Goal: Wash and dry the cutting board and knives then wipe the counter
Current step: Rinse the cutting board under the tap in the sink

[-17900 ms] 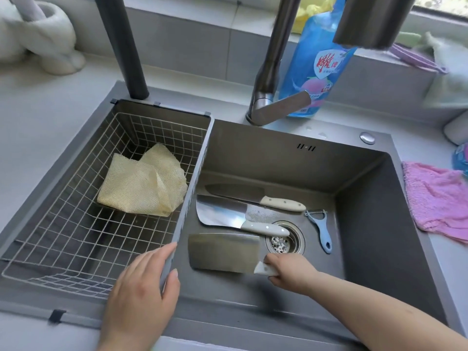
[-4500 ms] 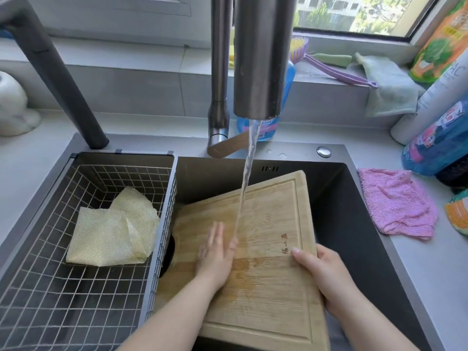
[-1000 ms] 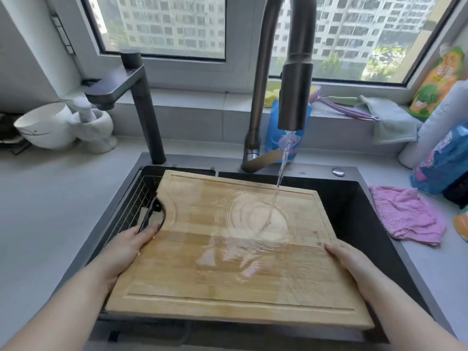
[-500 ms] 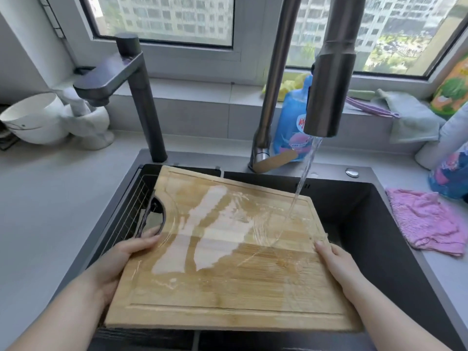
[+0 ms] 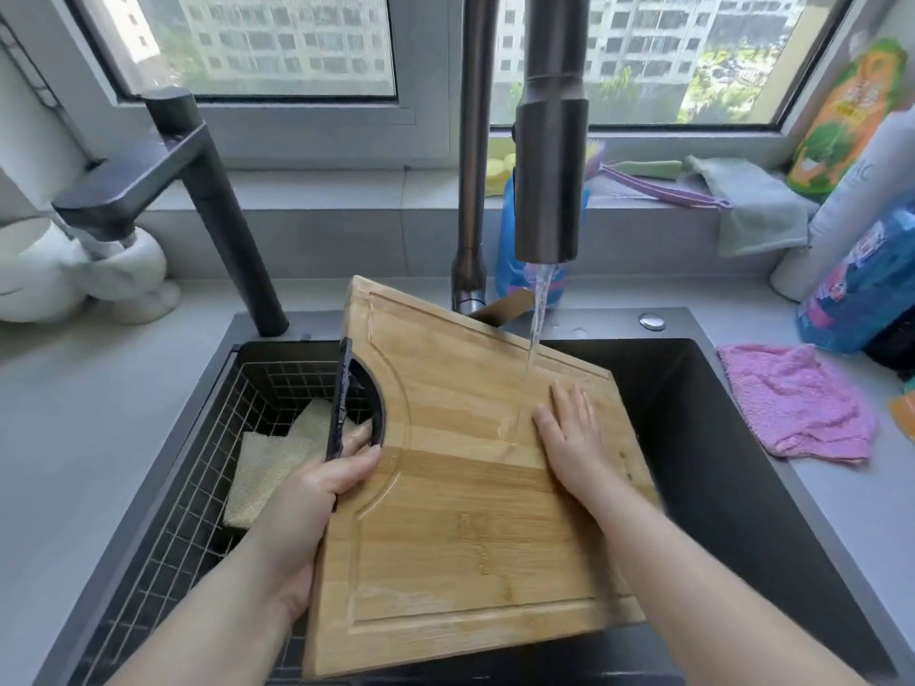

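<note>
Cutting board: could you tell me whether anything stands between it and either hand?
Nothing visible does. The left hand grips the cutting board at its handle cutout, the right hand lies flat on its wet face, and the water stream falls straight onto the wood.

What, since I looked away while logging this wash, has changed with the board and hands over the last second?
The right hand let go of the right edge of the cutting board and now lies flat on its face beside the water stream. The left hand moved to grip the handle cut-out. The board swung, far left corner toward the faucet. Unchanged: water running, yellow cloth, pink cloth.
</note>
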Motion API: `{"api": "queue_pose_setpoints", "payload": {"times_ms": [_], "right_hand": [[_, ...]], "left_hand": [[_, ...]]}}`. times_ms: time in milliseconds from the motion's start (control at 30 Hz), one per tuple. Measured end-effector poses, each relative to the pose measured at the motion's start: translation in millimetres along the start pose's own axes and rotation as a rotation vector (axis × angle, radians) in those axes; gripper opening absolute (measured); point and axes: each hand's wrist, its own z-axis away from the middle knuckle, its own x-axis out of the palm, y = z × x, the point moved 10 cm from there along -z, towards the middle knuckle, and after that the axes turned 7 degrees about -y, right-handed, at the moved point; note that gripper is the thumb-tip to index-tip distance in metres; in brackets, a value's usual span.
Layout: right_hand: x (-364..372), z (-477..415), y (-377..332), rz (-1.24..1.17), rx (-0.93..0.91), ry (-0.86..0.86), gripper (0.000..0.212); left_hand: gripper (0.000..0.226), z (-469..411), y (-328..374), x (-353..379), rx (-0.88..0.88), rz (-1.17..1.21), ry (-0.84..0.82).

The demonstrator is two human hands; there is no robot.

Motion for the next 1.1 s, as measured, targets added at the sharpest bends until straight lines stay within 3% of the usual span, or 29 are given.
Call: {"api": "queue_pose_setpoints", "payload": {"times_ms": [67, 133, 267, 433, 467, 633, 833, 900, 1000, 1100], "right_hand": [[-15, -16, -6, 0.01, -0.042, 0.015, 0.053], [-35, -28, 17, -0.001, 0.05, 0.064, 0.051], [-41, -30, 46, 0.03, 0.287, 0.101, 0.055], [17, -17, -25, 0.003, -0.153, -0.065, 0.054], [16, -17, -15, 0.002, -0.144, -0.074, 0.053], [4, -9, 58, -0.011, 0.234, -0.077, 0.054], [36, 44, 7, 0.111, -0.146, -0.193, 0.052], [23, 49, 41, 0.076, -0.044, -0.123, 0.051], [5, 61, 88, 0.031, 0.276, -0.02, 0.054], [32, 78, 50, 0.087, 0.123, -0.116, 0.057]], "left_hand": [[0.042, -2, -3, 3, -0.014, 0.027, -0.024], [0.05, -1, -8, 0, -0.031, -0.012, 0.011], [0.027, -2, -11, -2, -0.003, 0.009, 0.003], [0.024, -8, -17, 2, -0.04, 0.002, 0.04], [0.023, -8, -17, 2, -0.041, 0.015, 0.03], [0.029, -8, -24, -11, -0.057, 0.015, 0.082], [0.021, -5, -23, -6, -0.054, 0.111, 0.077], [0.023, -6, -21, -11, -0.037, 0.124, 0.109], [0.032, -6, -21, -14, -0.033, 0.146, 0.15], [0.031, -8, -25, -10, -0.051, 0.17, 0.129]]}}
